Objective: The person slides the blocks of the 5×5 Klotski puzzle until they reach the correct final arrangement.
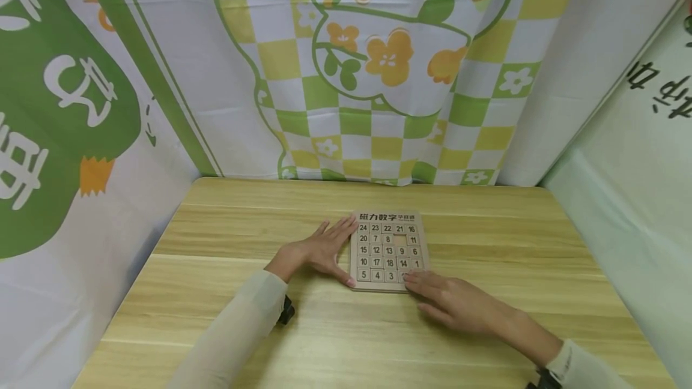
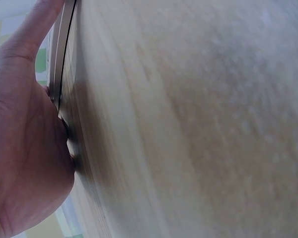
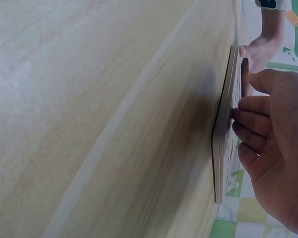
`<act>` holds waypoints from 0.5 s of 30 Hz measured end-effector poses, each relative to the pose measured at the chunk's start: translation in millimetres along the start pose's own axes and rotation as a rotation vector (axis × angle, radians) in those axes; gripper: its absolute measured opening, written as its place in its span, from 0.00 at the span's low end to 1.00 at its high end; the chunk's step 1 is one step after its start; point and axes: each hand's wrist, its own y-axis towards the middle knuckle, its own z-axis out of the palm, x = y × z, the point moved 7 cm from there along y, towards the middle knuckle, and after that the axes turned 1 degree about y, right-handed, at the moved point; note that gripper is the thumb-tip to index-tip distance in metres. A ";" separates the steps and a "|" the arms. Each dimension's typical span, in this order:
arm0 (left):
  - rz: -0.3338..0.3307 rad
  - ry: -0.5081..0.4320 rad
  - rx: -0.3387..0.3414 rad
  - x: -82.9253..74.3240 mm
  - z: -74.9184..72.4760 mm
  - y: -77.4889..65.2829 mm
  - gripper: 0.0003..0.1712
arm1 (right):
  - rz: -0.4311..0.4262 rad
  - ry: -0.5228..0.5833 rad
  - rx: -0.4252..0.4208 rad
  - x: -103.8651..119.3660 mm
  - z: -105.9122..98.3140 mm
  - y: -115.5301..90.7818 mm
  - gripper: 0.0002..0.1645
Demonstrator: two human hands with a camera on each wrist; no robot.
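A wooden number sliding puzzle lies flat on the table, its square tiles printed with black numbers. One gap shows in the second row, between tiles 8 and 11. My left hand rests along the puzzle's left edge, thumb at the lower corner and spread fingers at the upper part. In the left wrist view, its thumb lies against the frame's side. My right hand reaches in from the lower right. Its extended fingertips touch the bottom-right tile and partly hide its number.
The puzzle sits on a light wood-grain table. Behind the table hangs a checked, flowered curtain. White and green printed cloth borders the left side, and pale cloth the right.
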 end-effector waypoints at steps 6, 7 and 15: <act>-0.003 0.009 -0.002 0.3 -0.2 0.9 0.82 | -0.028 -0.002 -0.049 -0.3 -1.5 2.0 0.31; -0.005 0.013 0.000 0.2 -0.3 0.9 0.82 | -0.032 -0.003 -0.056 -0.8 -2.0 3.1 0.32; -0.006 -0.002 0.008 0.9 0.9 1.6 0.83 | -0.033 -0.017 -0.070 -9.2 -2.8 13.2 0.32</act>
